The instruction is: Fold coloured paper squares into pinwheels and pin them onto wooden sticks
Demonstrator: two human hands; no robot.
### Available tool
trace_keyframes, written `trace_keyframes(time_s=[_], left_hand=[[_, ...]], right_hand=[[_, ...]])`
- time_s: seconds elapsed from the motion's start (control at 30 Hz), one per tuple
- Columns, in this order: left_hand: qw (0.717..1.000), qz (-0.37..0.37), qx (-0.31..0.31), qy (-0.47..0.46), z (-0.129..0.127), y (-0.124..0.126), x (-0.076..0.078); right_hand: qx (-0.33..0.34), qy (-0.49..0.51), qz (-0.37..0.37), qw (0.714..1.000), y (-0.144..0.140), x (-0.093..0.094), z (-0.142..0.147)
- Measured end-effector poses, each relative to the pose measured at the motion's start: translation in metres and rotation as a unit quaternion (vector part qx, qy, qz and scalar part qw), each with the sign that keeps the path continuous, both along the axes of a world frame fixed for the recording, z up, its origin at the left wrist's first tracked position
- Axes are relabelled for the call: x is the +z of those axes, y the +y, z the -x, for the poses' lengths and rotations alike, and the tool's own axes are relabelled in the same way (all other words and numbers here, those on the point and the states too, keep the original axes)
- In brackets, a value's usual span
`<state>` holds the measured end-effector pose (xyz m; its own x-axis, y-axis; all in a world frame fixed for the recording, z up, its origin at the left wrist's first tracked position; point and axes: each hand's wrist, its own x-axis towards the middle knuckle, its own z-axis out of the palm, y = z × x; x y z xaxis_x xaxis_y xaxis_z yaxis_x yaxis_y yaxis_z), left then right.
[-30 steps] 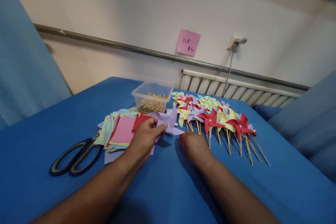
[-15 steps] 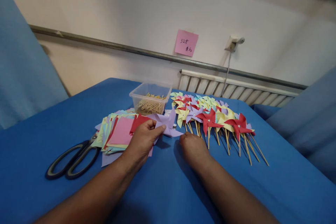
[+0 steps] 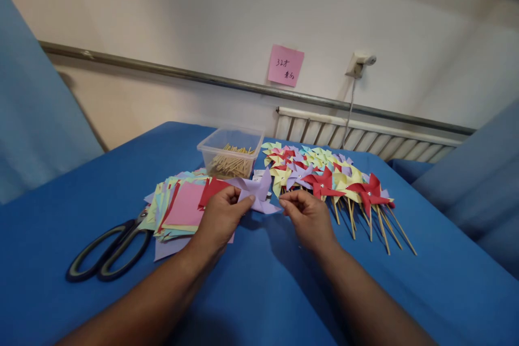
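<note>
The pinwheel at the centre of the frame is matt lilac paper. The squares at its left are smooth matt paper too. The box is clear glossy plastic, the sticks inside are pale wood. The scissors at lower left have glossy dark plastic handles. The table cover is matt blue cloth

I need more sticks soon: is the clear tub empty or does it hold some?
Not empty: the clear tub, lid off, holds a heap of wooden sticks covering its bottom.
</note>
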<state>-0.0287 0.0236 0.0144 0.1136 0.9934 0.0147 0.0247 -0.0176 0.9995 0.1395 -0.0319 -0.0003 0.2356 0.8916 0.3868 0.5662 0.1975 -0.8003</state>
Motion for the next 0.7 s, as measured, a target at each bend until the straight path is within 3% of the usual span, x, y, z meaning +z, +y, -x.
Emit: trace_keyframes(time_s=[0.07, 0.23, 0.7], left_hand=[[0.999, -0.013, -0.011, 0.032, -0.001, -0.001, -0.002], [0.993, -0.062, -0.038, 0.091, -0.004, -0.009, -0.001], [0.993, -0.053, -0.039, 0.094, -0.009, -0.017, -0.002]], right_hand=[[0.019, 0.048, -0.031, 0.998, -0.004, 0.0, 0.009], [0.048, 0.038, -0.051, 0.997, -0.013, 0.004, 0.025], [0.004, -0.014, -0.042, 0.999, -0.013, 0.004, 0.026]])
